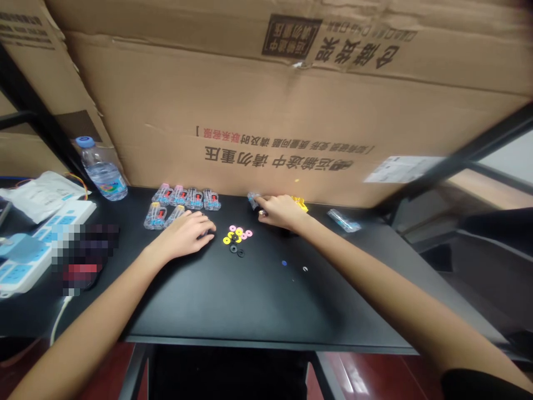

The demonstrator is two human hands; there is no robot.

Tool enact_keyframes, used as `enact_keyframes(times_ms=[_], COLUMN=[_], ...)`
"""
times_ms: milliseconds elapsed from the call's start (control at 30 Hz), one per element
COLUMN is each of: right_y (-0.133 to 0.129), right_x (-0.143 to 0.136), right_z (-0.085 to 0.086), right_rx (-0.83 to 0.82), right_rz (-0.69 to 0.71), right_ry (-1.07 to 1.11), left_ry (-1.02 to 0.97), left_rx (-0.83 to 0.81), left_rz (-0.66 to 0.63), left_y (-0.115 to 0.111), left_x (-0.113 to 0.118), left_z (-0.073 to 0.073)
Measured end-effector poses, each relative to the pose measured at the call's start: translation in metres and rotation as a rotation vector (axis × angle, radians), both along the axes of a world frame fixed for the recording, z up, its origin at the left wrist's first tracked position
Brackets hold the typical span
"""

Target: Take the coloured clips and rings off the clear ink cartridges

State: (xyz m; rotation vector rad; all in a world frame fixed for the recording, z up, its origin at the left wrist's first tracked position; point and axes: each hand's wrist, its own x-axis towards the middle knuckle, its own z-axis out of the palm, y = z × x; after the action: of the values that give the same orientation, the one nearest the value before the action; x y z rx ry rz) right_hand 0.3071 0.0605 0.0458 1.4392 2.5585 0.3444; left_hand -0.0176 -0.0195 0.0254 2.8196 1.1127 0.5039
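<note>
My left hand [188, 233] rests low over the black tabletop, fingers slightly bent and thumb apart, holding nothing I can see. It partly covers one of the clear plastic cases [175, 214]. Several similar cases [195, 198] with red and blue parts inside stand in two rows beside it. At the back of the table my right hand [278, 211] reaches out, its finger and thumb closing at a small clear plastic piece [251, 199]. Part of that piece is hidden. Behind the hand shows a yellow plastic part [300, 204]. Pink, yellow and black rings [237, 236] lie between my hands.
A cardboard sheet [233, 100] walls off the back. On the left are a water bottle [104, 172], a white packet [45, 194], a power strip [45, 244] and a blurred-out item [85, 258] with a cable. A clear packet [343, 220] and a blue disc [284, 263] lie to the right.
</note>
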Motion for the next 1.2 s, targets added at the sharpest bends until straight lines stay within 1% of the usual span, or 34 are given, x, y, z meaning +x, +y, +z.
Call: enact_keyframes(times_ms=[67, 200, 267, 333, 367, 433, 500, 567, 633, 700, 767, 833, 900, 1067, 1200], right_y=[0.001, 0.003, -0.001, -0.011, -0.019, -0.04, -0.064, -0.088, -0.107, -0.12, -0.126, -0.126, -0.123, -0.11, -0.107], right_x=[0.004, 0.009, 0.01, 0.008, 0.006, 0.001, -0.006, -0.014, -0.022, -0.026, -0.027, -0.025, -0.022, -0.016, -0.016], right_z=[0.0, 0.004, 0.008, 0.012, 0.014, 0.016, 0.013, 0.005, -0.006, -0.019, -0.03, -0.036, -0.039, -0.04, -0.04], right_rx=[0.021, 0.071, 0.092, 0.133, 0.163, 0.209, 0.174, 0.066, -0.078, -0.172, -0.236, -0.259, -0.248, -0.183, -0.131], right_rz=[-0.001, -0.076, -0.106, -0.12, -0.111, -0.042, 0.107, 0.297, 0.417, 0.423, 0.369, 0.299, 0.241, 0.133, 0.132], right_ry=[-0.005, 0.029, 0.05, 0.135, 0.235, 0.5, 0.773, 0.962, 1.044, 1.049, 0.981, 0.909, 0.87, 0.852, 0.865], left_ry=[0.001, 0.014, -0.01, -0.058, -0.08, -0.114, -0.132, -0.142, -0.143, -0.144, -0.15, -0.154, -0.149, -0.157, -0.195], left_rx=[-0.012, 0.018, 0.02, 0.009, 0.006, 0.015, 0.034, 0.046, 0.043, 0.032, 0.019, 0.007, -0.001, -0.005, -0.026], left_rz=[0.01, 0.054, 0.075, 0.089, 0.095, 0.109, 0.119, 0.123, 0.124, 0.131, 0.142, 0.15, 0.157, 0.178, 0.173], left_y=[0.002, 0.008, 0.009, 0.008, 0.007, 0.004, 0.001, -0.001, -0.001, -0.001, -0.001, -0.002, -0.003, -0.008, -0.011], left_x=[-0.004, -0.011, -0.011, -0.009, -0.007, -0.003, 0.0, 0.002, 0.004, 0.004, 0.005, 0.006, 0.008, 0.014, 0.017], left_z=[0.0, 0.001, 0.002, 0.004, 0.005, 0.007, 0.008, 0.007, 0.006, 0.005, 0.005, 0.005, 0.006, 0.008, 0.013])
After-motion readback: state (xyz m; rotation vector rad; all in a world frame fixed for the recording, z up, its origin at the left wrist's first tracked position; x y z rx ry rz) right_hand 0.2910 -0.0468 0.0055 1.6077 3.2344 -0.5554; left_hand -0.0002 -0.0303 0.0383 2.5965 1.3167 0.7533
